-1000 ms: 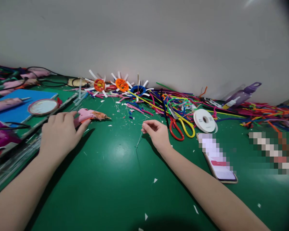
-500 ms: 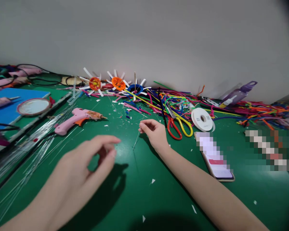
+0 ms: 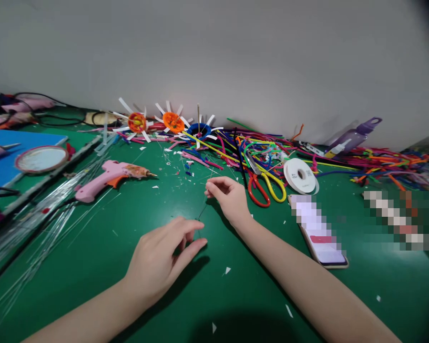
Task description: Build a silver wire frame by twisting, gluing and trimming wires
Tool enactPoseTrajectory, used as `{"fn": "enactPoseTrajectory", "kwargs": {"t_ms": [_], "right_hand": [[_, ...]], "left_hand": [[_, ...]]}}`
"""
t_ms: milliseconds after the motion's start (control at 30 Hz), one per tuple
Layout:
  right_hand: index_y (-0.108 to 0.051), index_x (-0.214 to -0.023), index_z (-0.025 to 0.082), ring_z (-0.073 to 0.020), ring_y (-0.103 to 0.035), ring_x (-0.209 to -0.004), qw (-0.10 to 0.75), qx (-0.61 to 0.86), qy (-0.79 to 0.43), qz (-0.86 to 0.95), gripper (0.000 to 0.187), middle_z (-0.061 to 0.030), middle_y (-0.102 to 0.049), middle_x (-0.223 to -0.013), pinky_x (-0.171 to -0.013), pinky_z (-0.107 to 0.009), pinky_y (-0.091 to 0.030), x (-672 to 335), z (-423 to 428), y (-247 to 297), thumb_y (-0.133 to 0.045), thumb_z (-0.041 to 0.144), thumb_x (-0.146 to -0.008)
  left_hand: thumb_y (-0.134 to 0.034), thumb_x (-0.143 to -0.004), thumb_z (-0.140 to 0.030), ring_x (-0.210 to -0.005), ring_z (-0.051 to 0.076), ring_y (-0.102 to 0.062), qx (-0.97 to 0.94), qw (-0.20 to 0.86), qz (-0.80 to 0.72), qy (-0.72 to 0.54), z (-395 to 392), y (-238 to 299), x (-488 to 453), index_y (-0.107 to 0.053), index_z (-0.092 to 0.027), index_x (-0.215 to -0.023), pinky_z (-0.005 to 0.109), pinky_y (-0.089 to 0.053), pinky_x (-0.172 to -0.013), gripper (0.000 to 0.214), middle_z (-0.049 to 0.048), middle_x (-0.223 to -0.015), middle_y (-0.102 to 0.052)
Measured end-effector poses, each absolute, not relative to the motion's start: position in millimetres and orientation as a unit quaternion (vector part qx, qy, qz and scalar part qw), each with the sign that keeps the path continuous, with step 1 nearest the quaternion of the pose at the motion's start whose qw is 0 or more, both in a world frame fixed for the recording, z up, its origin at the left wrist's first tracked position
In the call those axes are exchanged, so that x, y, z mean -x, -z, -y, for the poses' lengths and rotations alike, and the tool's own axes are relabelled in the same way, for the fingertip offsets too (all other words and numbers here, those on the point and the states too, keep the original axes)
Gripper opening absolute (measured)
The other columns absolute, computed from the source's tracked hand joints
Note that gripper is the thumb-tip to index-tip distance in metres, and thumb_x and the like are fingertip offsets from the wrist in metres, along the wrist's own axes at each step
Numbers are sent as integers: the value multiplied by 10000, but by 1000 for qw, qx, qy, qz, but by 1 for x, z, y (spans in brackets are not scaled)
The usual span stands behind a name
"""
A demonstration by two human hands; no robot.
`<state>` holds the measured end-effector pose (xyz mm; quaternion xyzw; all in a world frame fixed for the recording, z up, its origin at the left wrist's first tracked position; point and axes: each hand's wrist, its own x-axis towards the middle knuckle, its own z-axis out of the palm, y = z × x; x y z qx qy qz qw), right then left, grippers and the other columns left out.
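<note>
My right hand (image 3: 229, 197) pinches a thin, stiff-looking strand (image 3: 202, 211), like fine wire, between thumb and fingertips. The strand slants down to the left towards the green table. Close to its lower end is my left hand (image 3: 169, 250), with thumb and forefinger apart and nothing seen between them. Red-and-yellow-handled scissors (image 3: 260, 190) lie just right of my right hand. To the left of both hands rests a pink glue gun (image 3: 110, 178), its nozzle pointing right.
Clear thin rods (image 3: 39, 233) spread along the left side. Wheel-like pieces with white strips (image 3: 172, 122) stand at the back beside a heap of coloured pipe cleaners (image 3: 268, 151). A ribbon spool (image 3: 299, 175), a phone (image 3: 318, 233) and a purple bottle (image 3: 355, 136) are on the right.
My left hand has moved right, to near the strand's lower end, with its fingers still apart. My right hand keeps its pinch in about the same place.
</note>
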<state>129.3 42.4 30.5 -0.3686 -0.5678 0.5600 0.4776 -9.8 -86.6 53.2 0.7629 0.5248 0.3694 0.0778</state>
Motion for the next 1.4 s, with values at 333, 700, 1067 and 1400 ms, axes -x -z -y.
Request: {"fn": "enactPoseTrajectory", "kwargs": {"t_ms": [333,700,1067,1400], "right_hand": [[-661,-835,195,-142,-639,-631,471,374,-553,577,205,-12,-661,-687,-647,-307,-546,-129,-41,-30,-675,370,-728],[-647,-860,192,-132,-632,-633,457,370,-573,570,223,-5,-657,-695,-664,-302,-542,-129,-42,-31,-683,358,-715],[-570,-914,203,-118,-616,-641,503,367,-594,510,268,2,-587,-778,-591,-262,-537,-128,-44,-30,-599,426,-769],[-620,-800,199,-103,-506,-521,529,432,-376,626,132,7,-585,-649,-505,-250,-410,-169,-82,-69,-535,299,-806]], "left_hand": [[-543,-860,-203,-697,104,-631,-754,83,-522,-390,86,-53,11,-604,-220,-910,207,-488,-630,80,-9,-822,-682],[-570,-850,-189,-764,96,-647,-765,52,-512,-387,86,-50,16,-610,-214,-935,196,-492,-685,97,-14,-860,-697],[-555,-865,-211,-750,112,-662,-774,12,-502,-385,86,-50,15,-612,-219,-931,226,-497,-680,87,-19,-838,-710],[-587,-844,-201,-755,111,-657,-773,7,-494,-398,86,-49,15,-605,-220,-924,227,-495,-696,84,-21,-832,-704]]}}
